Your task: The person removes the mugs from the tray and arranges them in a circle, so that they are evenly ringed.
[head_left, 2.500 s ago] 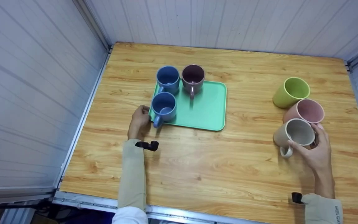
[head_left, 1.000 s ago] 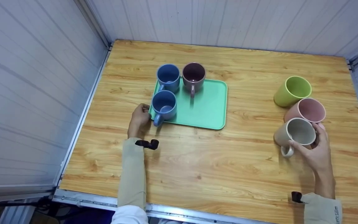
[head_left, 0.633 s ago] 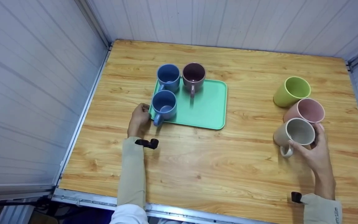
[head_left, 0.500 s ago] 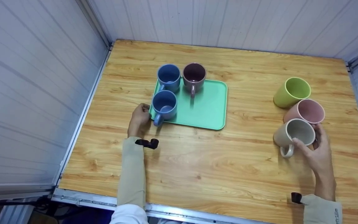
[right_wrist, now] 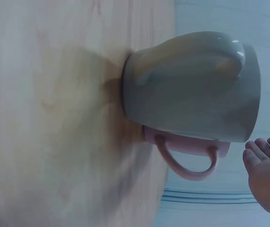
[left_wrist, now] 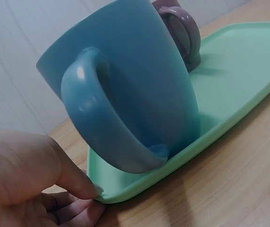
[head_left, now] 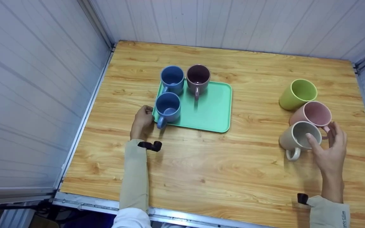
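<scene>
In the head view my left hand holds the near left corner of a mint-green tray. The left wrist view has its thumb on the rim and its fingers underneath. Two blue mugs and a dark purple mug stand upright on the tray. At the right, a beige mug stands on the table with its handle towards the front. My right hand is beside it, fingers spread and gripping nothing; a gap shows in the right wrist view. Behind the beige mug is a pink mug.
A yellow-green cup stands behind the pink mug, close against it. The wooden table has pale panel walls at the back and sides. A metal strip runs along its front edge.
My right hand has let go of the beige mug and moved slightly right, baring the pink mug's handle. The beige mug stays in place. My left hand and the tray have not visibly moved.
</scene>
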Tool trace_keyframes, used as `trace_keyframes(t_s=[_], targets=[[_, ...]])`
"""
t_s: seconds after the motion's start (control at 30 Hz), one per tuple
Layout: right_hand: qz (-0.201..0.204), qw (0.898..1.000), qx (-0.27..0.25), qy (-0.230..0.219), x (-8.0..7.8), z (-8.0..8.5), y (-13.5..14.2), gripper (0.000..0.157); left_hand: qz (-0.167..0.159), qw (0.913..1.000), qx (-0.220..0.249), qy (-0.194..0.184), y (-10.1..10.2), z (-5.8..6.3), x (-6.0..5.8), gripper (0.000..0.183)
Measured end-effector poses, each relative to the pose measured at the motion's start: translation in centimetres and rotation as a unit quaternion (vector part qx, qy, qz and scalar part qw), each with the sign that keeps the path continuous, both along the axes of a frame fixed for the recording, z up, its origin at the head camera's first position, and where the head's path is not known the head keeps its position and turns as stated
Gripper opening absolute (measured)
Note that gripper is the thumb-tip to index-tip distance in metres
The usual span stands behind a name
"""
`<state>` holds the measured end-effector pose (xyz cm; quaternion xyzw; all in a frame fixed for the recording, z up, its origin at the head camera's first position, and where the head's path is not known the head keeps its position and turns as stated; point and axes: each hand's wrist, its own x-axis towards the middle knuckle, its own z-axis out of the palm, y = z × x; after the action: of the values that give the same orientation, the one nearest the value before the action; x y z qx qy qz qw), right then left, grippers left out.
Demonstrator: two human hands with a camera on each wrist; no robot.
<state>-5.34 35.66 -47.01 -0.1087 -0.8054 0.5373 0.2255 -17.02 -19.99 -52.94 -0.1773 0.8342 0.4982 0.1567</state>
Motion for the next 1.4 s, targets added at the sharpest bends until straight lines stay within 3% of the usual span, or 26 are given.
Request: trace_keyframes(t_s=[0.17, 0.53, 0.73, 1.03, 1.17, 1.4], targets=[[0.011, 1.0, 0.005, 0.012, -1.0, 0.9, -0.4, 0.076, 0.013, 0.9999, 0.004, -0.004, 0.2, 0.4, 0.1, 0.031], [0.056, 0.997, 0.018, 0.045, -3.5, 3.5, -2.8, 0.077, 0.004, 0.9997, 0.002, -0.024, 0.2, 0.5, -0.1, 0.032], [0.083, 0.992, 0.061, 0.074, -4.2, 5.7, -5.6, 0.074, -0.028, 0.9988, -0.037, -0.014, 0.0, 0.4, -0.4, 0.036], [0.173, 0.977, 0.048, 0.117, -6.1, 7.5, -8.5, 0.074, -0.015, 0.9992, -0.023, -0.031, -0.1, 0.7, -0.4, 0.034], [0.193, 0.972, 0.056, 0.122, -7.1, 8.0, -9.8, 0.074, -0.023, 0.9988, -0.036, -0.025, -0.1, 0.6, -0.4, 0.035], [0.208, 0.971, 0.067, 0.095, -8.7, 8.4, -11.8, 0.075, -0.009, 0.9993, -0.017, -0.031, 0.1, 0.5, -0.3, 0.033]])
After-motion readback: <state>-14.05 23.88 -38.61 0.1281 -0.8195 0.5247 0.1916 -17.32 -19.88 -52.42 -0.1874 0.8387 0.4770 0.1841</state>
